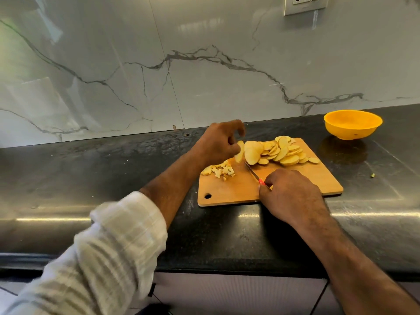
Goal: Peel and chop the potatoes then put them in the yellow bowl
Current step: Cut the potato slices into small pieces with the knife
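My left hand [218, 142] pinches a pale potato slice [239, 153]; right hand [291, 196] grips the red-handled knife [254, 173]. Risk: blade nicks left fingers [236, 128] nearby.

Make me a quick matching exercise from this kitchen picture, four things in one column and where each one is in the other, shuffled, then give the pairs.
Things:
1. yellow bowl
2. knife
3. potato slices
4. chopped potato pieces

Places:
A. gripped by the right hand
B. piled at the cutting board's far right
C. on the counter, right of the board
D. on the board's left, below the left hand

Pairs: 1-C, 2-A, 3-B, 4-D
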